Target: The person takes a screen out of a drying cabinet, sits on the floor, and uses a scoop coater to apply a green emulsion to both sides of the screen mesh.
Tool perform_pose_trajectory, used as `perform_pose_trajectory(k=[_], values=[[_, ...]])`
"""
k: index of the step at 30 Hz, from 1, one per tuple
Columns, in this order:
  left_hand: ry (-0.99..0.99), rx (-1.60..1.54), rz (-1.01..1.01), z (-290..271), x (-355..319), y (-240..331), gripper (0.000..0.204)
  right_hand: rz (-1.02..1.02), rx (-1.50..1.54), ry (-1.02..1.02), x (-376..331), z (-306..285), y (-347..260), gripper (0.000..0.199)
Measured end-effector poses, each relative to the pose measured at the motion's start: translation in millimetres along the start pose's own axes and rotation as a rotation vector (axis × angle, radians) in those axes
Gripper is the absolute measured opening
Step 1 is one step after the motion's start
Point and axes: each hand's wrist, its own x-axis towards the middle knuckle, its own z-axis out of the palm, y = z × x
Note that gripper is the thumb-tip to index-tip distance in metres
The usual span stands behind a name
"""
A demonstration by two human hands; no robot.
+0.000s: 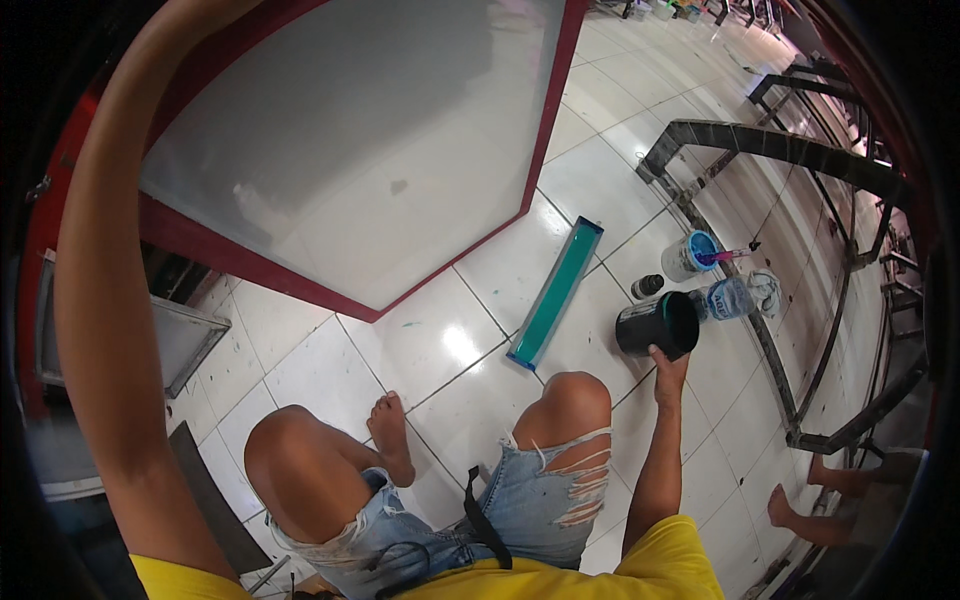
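Observation:
My right hand (pixel 668 370) reaches down to the white tiled floor and grips the near side of a black pot (pixel 655 325) lying tilted toward the right. My left arm (pixel 105 300) stretches up along the left edge of the picture; its hand is out of view above. A large red-framed screen with a pale grey mesh (pixel 360 140) stands tilted in front of me. A long trough coated with teal ink (pixel 556 292) lies on the floor between the frame and the pot. I crouch with bare knees, in torn denim shorts.
Beyond the pot stand a small dark jar (pixel 647 286), a white tub with a blue lid and purple stick (pixel 692 255), a plastic bottle (pixel 726 299) and a rag (pixel 766 290). A dark metal rack (pixel 800 150) runs along the right. Another person's bare feet (pixel 800 500) are at lower right.

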Motion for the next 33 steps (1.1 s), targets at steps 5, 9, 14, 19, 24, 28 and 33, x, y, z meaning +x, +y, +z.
perform_pose_trajectory(k=[5, 9, 14, 19, 24, 28, 33], values=[[0.074, -0.015, -0.013, 1.7, 1.4, -2.9, 0.080, 0.075, -0.038, 0.038, -13.0, -5.1, 40.5, 0.075], [0.138, 0.006, -0.035, 8.4, -8.1, 10.8, 0.079, 0.034, -0.059, 0.051, -17.4, -1.1, 62.0, 0.079], [-0.001, -0.103, -0.075, 0.0, -4.8, 13.0, 0.076, -0.018, -0.211, 0.060, -24.5, -3.6, 76.6, 0.090], [-0.019, -0.100, -0.023, -3.6, 0.7, -5.2, 0.063, 0.018, -0.297, -0.004, -31.6, -9.0, 79.2, 0.091], [0.031, -0.200, 0.120, 16.7, 13.2, -26.2, 0.072, 0.098, -0.726, -0.027, -80.4, -48.6, 124.1, 0.084], [-0.013, -0.170, 0.091, 13.8, 6.8, -25.8, 0.073, 0.174, -1.173, -0.198, -126.1, -28.1, 124.0, 0.077], [0.035, -0.179, 0.148, 13.6, 1.1, -15.3, 0.070, 0.335, -1.318, -0.301, -148.4, -19.7, 171.5, 0.059]])
